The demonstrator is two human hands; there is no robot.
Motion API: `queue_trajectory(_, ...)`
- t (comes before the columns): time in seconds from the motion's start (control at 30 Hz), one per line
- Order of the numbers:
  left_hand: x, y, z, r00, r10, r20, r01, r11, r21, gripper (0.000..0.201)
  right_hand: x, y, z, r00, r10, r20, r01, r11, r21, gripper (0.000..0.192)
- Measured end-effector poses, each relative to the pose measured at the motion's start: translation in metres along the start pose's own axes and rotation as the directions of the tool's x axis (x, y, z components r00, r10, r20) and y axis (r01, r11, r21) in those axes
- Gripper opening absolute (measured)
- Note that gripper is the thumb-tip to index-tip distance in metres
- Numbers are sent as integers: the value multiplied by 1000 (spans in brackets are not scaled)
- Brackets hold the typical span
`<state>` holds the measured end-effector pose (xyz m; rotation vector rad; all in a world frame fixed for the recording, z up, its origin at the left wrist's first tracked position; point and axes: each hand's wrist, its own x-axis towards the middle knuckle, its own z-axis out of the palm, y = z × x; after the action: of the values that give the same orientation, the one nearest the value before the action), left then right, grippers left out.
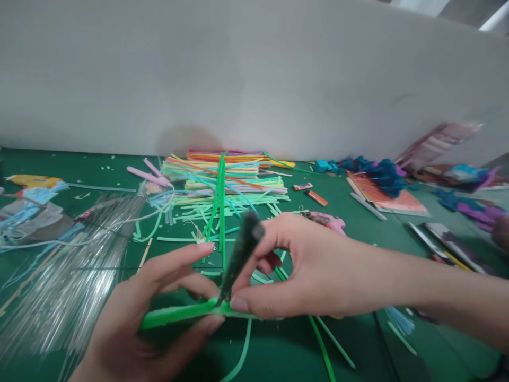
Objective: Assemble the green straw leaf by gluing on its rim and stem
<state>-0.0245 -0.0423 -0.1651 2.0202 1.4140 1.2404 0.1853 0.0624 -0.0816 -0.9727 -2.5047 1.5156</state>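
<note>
Bottom centre: a green strip (175, 315) is held up over the green tabletop (278, 355), running from lower left to centre. It is pinched near the middle of the frame by the left hand (131, 313), thumb and fingertips closed on it from below and above. A dark tool (240, 254) is gripped in the right hand (302, 270), fingers closed round it, tilted, narrow end down at the strip — blurred, exact type can't be told. The right thumb tip is placed right at the strip too.

Left of the hands, a spread of clear thin rods (95, 265) is seen. Behind the right hand, a pink object (336, 224) is partly hidden. Farther back, upper centre, many coloured strips (234, 183) are piled — pink scissors (151, 176) just beside at left, a small orange box (317, 198) to the right. At right, an orange sheet (405, 204) is partly covered by dark blue fluffy material (387, 178). The top is filled by a pale wall (238, 79).
</note>
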Motion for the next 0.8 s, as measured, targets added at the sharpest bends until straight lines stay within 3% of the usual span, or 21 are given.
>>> queue_trajectory(0.1,0,1,2,998,-46,-32,45,999,-30,54,0,-3,-5,1000,16,10,-16,1000,-13,21)
queue_trajectory(0.2,2,-1,0,1000,12,0,-12,1000,-7,58,-1,-7,-9,999,28,14,-29,999,20,17)
queue_trajectory(0.33,3,-5,-3,996,73,51,-74,997,19,63,-2,-5,-9,997,69,29,-74,975,209,17)
queue_trajectory(0.4,2,-5,-2,999,27,21,-27,1000,-4,60,-1,-1,-7,997,34,63,-57,909,412,18)
queue_trajectory(0.5,1,-4,-1,1000,-17,-12,17,1000,-9,56,3,7,-2,990,-39,134,-66,716,695,21)
queue_trajectory(0.6,2,-4,-1,999,43,28,-44,999,15,60,7,12,3,988,-7,153,-119,602,790,24)
queue_trajectory(0.67,2,-4,-1,999,45,32,-45,999,5,60,8,13,3,988,48,150,-147,627,765,26)
queue_trajectory(0.73,1,-4,-1,1000,12,11,-12,1000,2,58,8,13,1,987,98,129,-158,761,630,27)
queue_trajectory(0.8,0,-3,-1,1000,-2,2,2,1000,19,57,8,12,-3,989,103,109,-138,911,387,24)
